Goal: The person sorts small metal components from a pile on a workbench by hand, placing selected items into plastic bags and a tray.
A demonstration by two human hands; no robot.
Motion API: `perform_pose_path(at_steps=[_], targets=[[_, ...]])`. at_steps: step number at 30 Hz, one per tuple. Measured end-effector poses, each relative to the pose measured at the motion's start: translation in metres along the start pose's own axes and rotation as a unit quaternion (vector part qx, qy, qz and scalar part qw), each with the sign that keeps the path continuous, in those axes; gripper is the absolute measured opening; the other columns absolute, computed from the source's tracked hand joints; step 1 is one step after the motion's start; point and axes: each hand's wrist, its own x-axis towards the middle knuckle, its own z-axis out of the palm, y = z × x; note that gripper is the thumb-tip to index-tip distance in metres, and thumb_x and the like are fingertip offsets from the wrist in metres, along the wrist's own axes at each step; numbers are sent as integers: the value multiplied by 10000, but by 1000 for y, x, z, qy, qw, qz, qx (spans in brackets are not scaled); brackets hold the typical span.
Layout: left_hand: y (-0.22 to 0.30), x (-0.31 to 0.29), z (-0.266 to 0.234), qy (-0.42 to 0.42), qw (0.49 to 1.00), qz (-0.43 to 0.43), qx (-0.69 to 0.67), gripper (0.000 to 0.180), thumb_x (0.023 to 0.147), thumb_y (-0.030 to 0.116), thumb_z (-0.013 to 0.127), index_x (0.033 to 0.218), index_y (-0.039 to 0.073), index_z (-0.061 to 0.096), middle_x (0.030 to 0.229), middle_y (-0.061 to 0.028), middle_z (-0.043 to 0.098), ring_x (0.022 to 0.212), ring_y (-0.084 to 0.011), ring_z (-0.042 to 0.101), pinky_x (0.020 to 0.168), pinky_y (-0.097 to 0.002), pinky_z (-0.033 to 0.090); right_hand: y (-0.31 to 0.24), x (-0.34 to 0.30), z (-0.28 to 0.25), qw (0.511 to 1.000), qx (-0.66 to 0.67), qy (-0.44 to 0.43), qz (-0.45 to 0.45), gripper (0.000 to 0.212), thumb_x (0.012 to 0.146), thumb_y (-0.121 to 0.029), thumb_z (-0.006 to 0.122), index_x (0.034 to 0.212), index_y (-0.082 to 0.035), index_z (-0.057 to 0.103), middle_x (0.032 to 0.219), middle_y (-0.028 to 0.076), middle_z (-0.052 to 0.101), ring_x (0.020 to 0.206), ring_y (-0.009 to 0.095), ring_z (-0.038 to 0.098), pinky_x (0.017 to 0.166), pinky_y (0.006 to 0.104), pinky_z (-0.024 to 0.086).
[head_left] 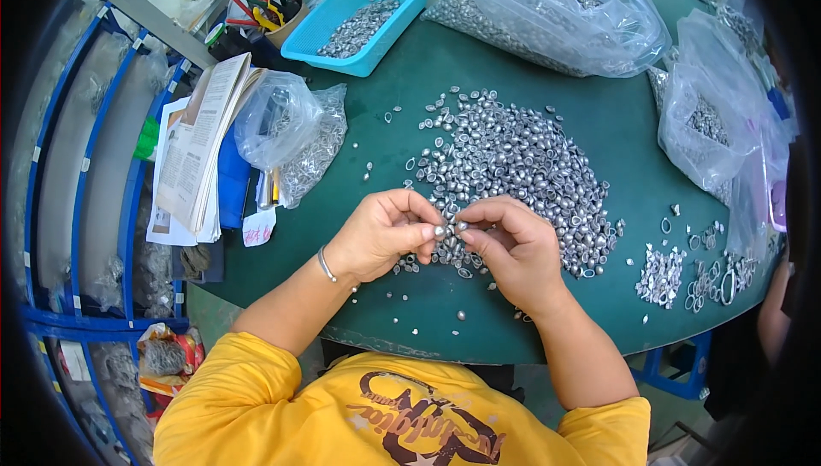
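Note:
My left hand [379, 233], with a silver bangle on its wrist, pinches a small rounded silver metal piece [440, 232] between thumb and fingertips. Close beside it, my right hand [518, 245] is closed in a pinch on another small silver metal piece [463, 227]. Both hands meet at the near edge of a large pile of silver metal pieces [530, 162], many of them hollow, oval and cup-like. Whether the two pinched pieces touch or are joined is too small to tell. A few loose pieces [461, 315] lie nearer to me on the green table [376, 154].
Clear bags of metal parts [564, 26] stand at the back, with another bag [705, 115] at right. A blue basket [295, 45], a pot of pliers [286, 30], a bag [312, 145] and papers [192, 158] are left. Rings [703, 286] lie right.

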Motion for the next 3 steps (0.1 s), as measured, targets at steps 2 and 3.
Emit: perform_pose_path(at_steps=[2,3], targets=[[-2,-3,-1,0,996,-33,-79,113,804,21,581,910,-14,568,786,-87,594,631,-134,583,584,-234,499,1,-1,0,999,24,-10,21,165,746,55,608,902,1,604,898,84,592,751,153,605,635,224,502],[-2,-4,-1,-4,993,-49,-108,126,808,25,579,925,-16,562,786,-92,596,636,-150,586,594,-243,505,2,-1,0,998,50,-20,43,168,749,52,609,904,-11,609,918,82,594,754,166,610,640,219,503]])
